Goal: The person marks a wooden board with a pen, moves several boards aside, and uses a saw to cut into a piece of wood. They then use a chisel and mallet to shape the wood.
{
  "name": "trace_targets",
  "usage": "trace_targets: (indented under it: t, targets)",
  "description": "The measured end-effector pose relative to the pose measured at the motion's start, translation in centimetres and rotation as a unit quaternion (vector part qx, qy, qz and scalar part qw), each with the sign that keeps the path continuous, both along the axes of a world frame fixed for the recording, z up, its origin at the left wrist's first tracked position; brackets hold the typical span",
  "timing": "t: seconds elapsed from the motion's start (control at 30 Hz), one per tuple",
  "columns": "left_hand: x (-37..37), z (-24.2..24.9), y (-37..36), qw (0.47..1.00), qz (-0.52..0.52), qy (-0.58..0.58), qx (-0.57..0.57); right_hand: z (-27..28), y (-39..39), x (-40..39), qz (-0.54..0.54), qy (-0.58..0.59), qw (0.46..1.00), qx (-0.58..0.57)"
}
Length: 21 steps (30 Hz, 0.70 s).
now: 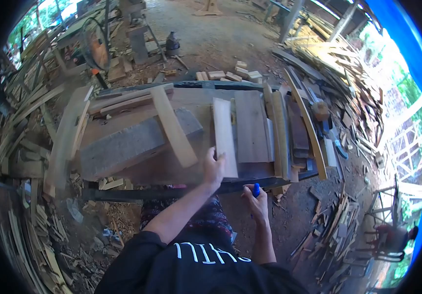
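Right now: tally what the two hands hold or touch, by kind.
Wooden boards: 1, a pale board gripped at its near end by the left hand
Blue markers: 1, a blue marker in the right hand
Total: 2

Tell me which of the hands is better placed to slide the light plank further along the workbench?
The left hand, probably. It already rests on the near end of the light plank on the workbench. The right hand is below the bench edge and closed around a blue marker.
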<state>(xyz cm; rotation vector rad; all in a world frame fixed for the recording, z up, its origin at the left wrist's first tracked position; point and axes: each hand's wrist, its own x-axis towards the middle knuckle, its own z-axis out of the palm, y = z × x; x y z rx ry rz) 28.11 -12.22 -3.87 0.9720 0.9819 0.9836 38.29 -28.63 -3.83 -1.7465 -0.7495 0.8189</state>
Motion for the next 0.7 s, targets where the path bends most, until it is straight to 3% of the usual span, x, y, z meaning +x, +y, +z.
trace_targets:
  t: [0.17,0.33,0.5,0.57,0.6,0.7]
  targets:
    - [-4.5,4.7,-3.7,0.988,0.003,-0.153,0.004,1.8,1.9,-1.6,0.006,0.052,0.999,0.015]
    - [-10.8,6.7,-3.3,0.978,0.079,-0.188,0.048,2.8,4.2,-3.4,0.07,0.052,0.996,0.014]
    - [-17.2,5.3,-0.7,0.968,0.199,-0.058,0.141,2.1,7.7,-5.1,0.118,0.062,0.99,0.035]
    - [-19.2,4.7,0.2,0.959,0.235,0.028,0.154,4.0,9.3,-6.5,0.118,0.093,0.989,0.002]
    - [-20.3,2.9,0.9,0.943,0.256,0.13,0.168,3.3,10.3,-6.7,0.122,0.104,0.987,0.018]
    - [-20.7,2.4,1.6,0.948,0.285,0.051,0.133,3.3,13.0,-8.1,0.125,0.152,0.98,0.001]
